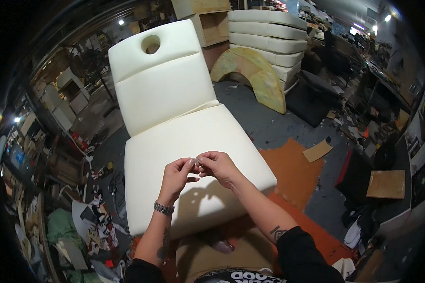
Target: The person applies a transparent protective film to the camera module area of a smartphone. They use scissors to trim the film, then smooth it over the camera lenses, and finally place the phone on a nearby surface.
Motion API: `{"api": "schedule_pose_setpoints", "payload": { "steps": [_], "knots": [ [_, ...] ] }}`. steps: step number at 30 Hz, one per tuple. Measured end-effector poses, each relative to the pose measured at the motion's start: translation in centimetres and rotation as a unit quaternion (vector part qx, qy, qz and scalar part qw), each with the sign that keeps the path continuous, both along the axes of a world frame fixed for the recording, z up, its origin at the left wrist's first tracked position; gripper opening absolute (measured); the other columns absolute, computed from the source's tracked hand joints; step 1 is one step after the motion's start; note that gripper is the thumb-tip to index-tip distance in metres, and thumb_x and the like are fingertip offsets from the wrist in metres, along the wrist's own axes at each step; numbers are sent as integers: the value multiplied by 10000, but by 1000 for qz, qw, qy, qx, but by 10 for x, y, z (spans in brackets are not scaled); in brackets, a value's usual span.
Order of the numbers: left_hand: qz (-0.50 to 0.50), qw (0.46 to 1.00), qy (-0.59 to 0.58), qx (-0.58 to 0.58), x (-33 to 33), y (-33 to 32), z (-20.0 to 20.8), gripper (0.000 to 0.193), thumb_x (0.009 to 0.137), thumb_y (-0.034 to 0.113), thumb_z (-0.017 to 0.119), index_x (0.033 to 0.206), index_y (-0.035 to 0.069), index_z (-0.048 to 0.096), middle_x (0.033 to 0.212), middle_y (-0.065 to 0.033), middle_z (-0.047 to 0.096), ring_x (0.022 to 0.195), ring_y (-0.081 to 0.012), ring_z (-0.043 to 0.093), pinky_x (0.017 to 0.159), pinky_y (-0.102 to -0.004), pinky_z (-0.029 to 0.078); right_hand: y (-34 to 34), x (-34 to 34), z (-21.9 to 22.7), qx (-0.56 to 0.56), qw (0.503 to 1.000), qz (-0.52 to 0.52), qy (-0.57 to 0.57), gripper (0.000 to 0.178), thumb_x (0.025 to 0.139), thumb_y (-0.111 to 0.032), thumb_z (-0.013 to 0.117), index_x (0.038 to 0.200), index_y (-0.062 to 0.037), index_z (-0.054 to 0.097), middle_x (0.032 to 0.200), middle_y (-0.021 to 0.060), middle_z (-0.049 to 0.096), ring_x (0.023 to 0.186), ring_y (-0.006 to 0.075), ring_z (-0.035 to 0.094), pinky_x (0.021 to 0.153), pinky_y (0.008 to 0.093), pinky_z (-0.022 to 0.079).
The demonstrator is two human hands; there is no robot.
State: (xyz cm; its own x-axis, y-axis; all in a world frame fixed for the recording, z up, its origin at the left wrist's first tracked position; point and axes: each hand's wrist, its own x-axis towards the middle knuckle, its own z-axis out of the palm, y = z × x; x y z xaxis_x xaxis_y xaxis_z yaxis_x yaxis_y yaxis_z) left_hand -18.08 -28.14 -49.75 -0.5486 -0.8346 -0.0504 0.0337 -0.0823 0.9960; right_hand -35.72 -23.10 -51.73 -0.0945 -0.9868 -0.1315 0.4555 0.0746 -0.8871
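Observation:
Above the white padded lower section (189,134) of a massage bed, my two hands meet at the fingertips. My left hand (174,177), below a metal wristwatch (164,207), pinches with thumb and forefinger. My right hand (218,168) pinches against it from the other side. A tiny greyish thing seems to sit between the fingertips, too small to name. Both hands are held above the cushion, and their shadow falls on it. The bed's raised upper section (163,89) extends away from me, with a round face hole (151,45) near its far end.
White cushions (267,45) are stacked at the back beside a wooden cabinet (214,28). A yellowish foam arch (250,70) leans against the stack. Orange sheet material (293,174) lies on the floor to the right, with a tan board (386,184) beyond. Scraps (99,221) litter the left floor.

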Motion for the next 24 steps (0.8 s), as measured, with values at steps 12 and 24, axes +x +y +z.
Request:
{"api": "schedule_pose_setpoints", "payload": {
  "steps": [12, 24],
  "knots": [
    [5, 999, 13, -39, -43, -157, -75, 271, 1005, 88, 671, 1252, -23, 670, 1038, -100, 744, 893, -165, 736, 773, -296, 632, -147, -37, -56, 71, 996, -7, -62, 212, 1035, -189, 633, 1087, 15, 657, 916, 58, 698, 776, 134, 652, 693, 276, 577],
    [6, 992, -67, -104, -32, -176, -95, 207, 857, -21, 787, 1061, -8, 753, 953, -104, 767, 854, -160, 740, 771, -275, 607, -153, -49, -87, 116, 983, 95, -104, 218, 1041, -174, 635, 1120, 26, 675, 1005, 98, 713, 876, 160, 689, 814, 304, 573]
  ]
}}
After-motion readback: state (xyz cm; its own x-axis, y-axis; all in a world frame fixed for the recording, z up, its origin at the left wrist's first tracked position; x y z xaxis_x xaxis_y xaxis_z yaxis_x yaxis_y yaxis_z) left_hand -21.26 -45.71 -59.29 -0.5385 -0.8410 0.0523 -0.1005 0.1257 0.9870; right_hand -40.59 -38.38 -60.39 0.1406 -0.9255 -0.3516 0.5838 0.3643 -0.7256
